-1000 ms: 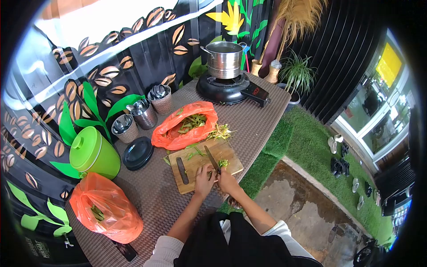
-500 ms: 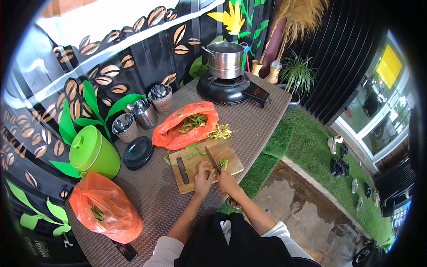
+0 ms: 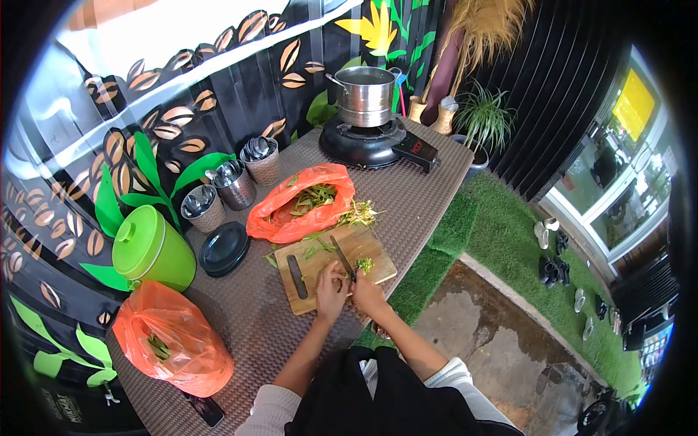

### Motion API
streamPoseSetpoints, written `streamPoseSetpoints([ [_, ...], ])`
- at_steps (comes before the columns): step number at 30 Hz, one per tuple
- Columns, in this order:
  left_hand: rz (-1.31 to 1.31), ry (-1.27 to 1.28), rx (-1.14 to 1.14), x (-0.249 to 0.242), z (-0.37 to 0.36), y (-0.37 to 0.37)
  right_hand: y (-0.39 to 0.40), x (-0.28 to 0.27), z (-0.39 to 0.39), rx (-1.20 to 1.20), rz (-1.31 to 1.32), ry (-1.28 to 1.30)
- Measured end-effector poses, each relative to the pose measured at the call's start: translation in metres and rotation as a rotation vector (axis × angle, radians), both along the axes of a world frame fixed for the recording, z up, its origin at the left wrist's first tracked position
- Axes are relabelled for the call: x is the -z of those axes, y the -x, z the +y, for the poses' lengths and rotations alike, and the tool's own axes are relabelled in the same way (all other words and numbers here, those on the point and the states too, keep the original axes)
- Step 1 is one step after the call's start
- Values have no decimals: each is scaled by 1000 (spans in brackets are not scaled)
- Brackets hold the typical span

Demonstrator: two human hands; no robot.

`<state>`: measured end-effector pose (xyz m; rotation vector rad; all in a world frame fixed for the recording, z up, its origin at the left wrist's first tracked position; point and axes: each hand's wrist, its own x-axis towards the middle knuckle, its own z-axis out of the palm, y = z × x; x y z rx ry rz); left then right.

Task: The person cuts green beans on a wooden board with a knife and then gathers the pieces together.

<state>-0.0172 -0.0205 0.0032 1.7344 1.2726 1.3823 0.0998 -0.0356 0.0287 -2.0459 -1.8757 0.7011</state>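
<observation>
On the wooden cutting board (image 3: 311, 285) near the table's front edge, my right hand (image 3: 368, 296) is wrapped round the handle of a knife (image 3: 342, 256), whose blade points away over the board. My left hand (image 3: 331, 292) is just left of the knife, fingers bent down on the board; whatever lies under them is too small to make out. A small heap of chopped greens (image 3: 364, 264) sits right of the blade, and loose green pieces (image 3: 314, 249) are scattered at the board's far side. Behind the board an open orange bag (image 3: 276, 226) holds green pods, with pale trimmings (image 3: 360, 214) beside it.
A steel pot (image 3: 365, 102) stands on a black stove (image 3: 342, 145) at the back. Along the wall are cutlery cups (image 3: 234, 187), dark plates (image 3: 224, 250) and a green lidded bucket (image 3: 169, 256). A second orange bag (image 3: 196, 341) and a phone (image 3: 206, 410) are at the left.
The view has shifted very slightly. The knife blade leans a little farther to the left over the board, and both hands stay close together in nearly the same place.
</observation>
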Motion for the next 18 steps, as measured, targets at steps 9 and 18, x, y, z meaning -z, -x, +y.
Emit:
streamPoseSetpoints([
  [9, -20, 19, 36, 5, -1, 4, 15, -5, -8, 83, 9, 33],
  [18, -3, 37, 7, 17, 0, 0, -11, -14, -1, -63, 13, 45],
])
